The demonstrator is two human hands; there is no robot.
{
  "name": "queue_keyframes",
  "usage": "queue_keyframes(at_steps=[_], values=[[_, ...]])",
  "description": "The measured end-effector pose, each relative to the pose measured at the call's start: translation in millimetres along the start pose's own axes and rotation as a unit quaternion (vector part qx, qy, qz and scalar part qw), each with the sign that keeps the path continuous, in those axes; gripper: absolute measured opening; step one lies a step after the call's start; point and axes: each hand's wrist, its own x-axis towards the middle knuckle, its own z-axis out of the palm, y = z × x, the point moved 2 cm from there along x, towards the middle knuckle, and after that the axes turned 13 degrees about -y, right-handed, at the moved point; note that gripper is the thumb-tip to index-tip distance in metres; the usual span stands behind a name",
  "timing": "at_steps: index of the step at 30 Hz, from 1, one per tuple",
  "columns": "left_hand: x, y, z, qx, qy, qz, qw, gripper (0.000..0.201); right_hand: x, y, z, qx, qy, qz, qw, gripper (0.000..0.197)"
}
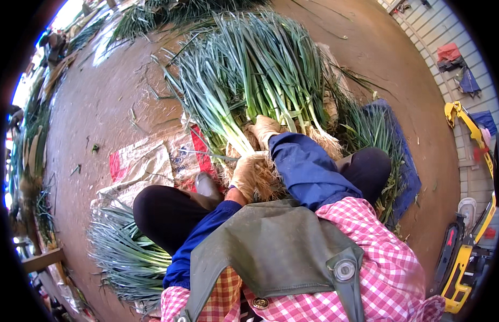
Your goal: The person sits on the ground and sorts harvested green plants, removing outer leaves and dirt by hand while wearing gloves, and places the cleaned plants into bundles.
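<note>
In front of me lies a large heap of long green onions (260,70), leaves pointing away and pale stalks with tan, stringy roots (324,140) toward me. My left hand (246,176), in a tan work glove, is closed around the root end of a few stalks (234,134) at the heap's left side. Just beyond it, my gloved right hand (264,130) has its fingers curled at the white bases of the heap's middle stalks. Its fingertips are partly hidden among the onions.
Another green onion bundle (134,257) lies by my left knee. A flattened red-and-white sack (158,161) is on the brown floor beside my boot (208,189). Loose greens lie on a blue sheet (408,166) at right. A yellow metal frame (477,214) stands by the tiled wall.
</note>
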Motion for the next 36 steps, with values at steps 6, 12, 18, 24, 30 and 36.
queue_keyframes(at_steps=[6,12,18,24,30,36], values=[[-10,14,14,0.025,0.035,0.039,0.998,0.006,-4,20,-29,0.385,-0.189,-0.201,0.881,0.032],[-7,11,0,0.015,0.07,0.091,0.993,0.003,-37,19,-69,0.479,-0.25,-0.324,0.777,0.038],[-3,9,15,-0.019,0.012,0.072,0.997,0.008,-64,17,-42,0.318,-0.108,-0.232,0.913,0.038],[-4,0,13,-0.025,0.024,0.037,0.999,0.006,-85,-5,-27,0.1,0.026,-0.188,0.977,0.045],[12,-18,-9,-0.016,0.01,0.033,0.999,0.011,-96,-19,-23,0.017,0.017,-0.161,0.987,0.047],[1,-2,24,-0.036,-0.024,0.061,0.997,0.009,-53,19,-5,0.246,0.015,-0.24,0.939,0.052]])
